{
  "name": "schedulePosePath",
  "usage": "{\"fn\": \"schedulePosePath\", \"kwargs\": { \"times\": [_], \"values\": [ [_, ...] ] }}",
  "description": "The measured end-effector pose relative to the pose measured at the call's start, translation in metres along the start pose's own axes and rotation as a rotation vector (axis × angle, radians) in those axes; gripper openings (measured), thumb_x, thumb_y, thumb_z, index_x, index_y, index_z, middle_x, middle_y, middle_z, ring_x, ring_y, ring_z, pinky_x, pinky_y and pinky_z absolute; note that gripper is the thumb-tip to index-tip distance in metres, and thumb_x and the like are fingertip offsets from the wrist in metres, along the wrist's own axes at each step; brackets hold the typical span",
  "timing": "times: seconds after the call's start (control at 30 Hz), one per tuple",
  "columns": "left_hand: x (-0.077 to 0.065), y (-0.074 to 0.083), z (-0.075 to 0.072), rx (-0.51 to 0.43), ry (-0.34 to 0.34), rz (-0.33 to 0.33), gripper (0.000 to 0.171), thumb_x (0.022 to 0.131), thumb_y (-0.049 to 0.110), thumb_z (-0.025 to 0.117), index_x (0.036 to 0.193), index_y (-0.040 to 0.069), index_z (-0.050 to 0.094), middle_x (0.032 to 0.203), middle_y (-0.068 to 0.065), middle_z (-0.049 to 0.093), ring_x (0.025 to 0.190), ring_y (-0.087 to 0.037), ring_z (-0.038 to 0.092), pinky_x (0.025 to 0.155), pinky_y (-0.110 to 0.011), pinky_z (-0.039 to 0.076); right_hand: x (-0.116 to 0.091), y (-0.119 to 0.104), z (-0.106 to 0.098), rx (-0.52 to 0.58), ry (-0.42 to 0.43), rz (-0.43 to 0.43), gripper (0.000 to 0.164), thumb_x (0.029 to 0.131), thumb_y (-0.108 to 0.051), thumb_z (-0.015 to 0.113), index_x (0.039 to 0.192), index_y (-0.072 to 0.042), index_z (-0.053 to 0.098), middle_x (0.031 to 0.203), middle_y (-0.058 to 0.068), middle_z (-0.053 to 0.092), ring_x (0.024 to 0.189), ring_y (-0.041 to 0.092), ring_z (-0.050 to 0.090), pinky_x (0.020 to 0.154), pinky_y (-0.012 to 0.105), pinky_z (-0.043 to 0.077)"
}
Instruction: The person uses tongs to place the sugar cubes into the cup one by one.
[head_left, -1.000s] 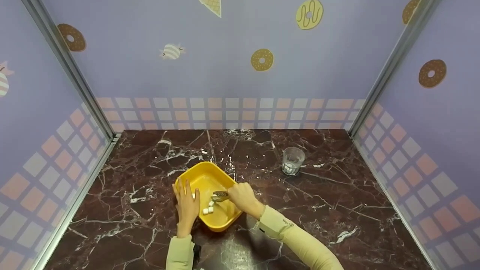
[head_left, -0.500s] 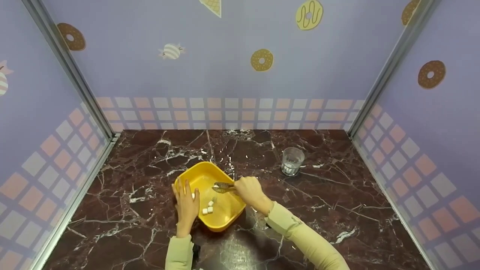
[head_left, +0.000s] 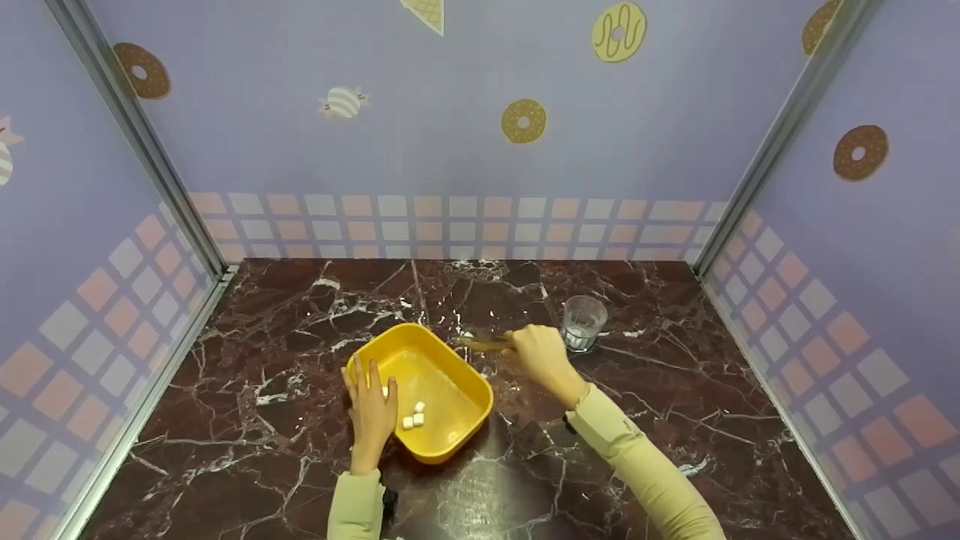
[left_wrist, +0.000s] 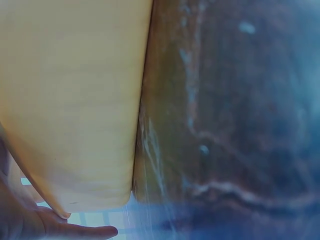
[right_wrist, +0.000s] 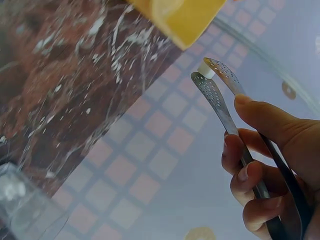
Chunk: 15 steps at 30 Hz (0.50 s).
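Note:
My left hand [head_left: 373,412] grips the left side of a yellow plastic basin [head_left: 469,364], thumb inside and fingers along the rim. In the left wrist view the basin's pale outer wall [left_wrist: 75,100] fills the left half. My right hand [head_left: 546,358] holds metal tongs [right_wrist: 212,95] with perforated ends, beyond the basin's right rim. Between the tong tips a small white cube [right_wrist: 207,70] is pinched. Several more white cubes [head_left: 418,418] lie in the basin, one partly behind the left thumb. A clear glass [head_left: 587,315] with white pieces at its bottom stands just beyond the right hand.
The tabletop is dark red marble [head_left: 300,480] with white veins. Purple walls [head_left: 450,150] with donut and candy prints enclose it at the back and both sides, with metal strips [head_left: 780,142] at the corners.
My right hand has lifted the tongs out of the basin with a white cube and moved right and away, toward the glass. The left hand has stayed on the basin.

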<state>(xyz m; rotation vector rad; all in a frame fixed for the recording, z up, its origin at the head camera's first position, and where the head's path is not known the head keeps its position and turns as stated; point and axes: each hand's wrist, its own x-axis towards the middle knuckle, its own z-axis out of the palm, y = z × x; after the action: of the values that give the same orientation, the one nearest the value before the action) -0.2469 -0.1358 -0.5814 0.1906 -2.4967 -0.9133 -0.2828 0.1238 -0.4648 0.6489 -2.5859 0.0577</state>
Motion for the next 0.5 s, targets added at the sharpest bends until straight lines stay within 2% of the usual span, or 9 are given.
{"fn": "schedulePosePath", "kwargs": {
  "times": [0.2, 0.5],
  "values": [
    [0.001, -0.001, 0.001, 0.002, -0.009, -0.006, 0.048, 0.089, 0.019, 0.049, 0.131, -0.004, 0.04, 0.144, -0.023, 0.023, 0.133, -0.047, 0.011, 0.072, -0.069, 0.039, -0.005, 0.027, -0.001, 0.001, 0.036, 0.04, 0.019, 0.065, -0.028, 0.074, 0.065, -0.011, 0.065, 0.058, 0.009, 0.064, 0.052, 0.029, 0.06, 0.044, 0.042, 0.044],
    [0.001, -0.001, 0.0, -0.006, -0.027, -0.021, 0.049, 0.09, 0.02, 0.05, 0.132, -0.004, 0.038, 0.145, -0.023, 0.021, 0.134, -0.046, 0.009, 0.074, -0.07, 0.037, -0.014, 0.072, -0.006, -0.049, 0.017, 0.134, 0.023, 0.065, -0.028, 0.075, 0.059, -0.01, 0.062, 0.057, 0.01, 0.062, 0.053, 0.032, 0.06, 0.046, 0.044, 0.044]
  ]
}}
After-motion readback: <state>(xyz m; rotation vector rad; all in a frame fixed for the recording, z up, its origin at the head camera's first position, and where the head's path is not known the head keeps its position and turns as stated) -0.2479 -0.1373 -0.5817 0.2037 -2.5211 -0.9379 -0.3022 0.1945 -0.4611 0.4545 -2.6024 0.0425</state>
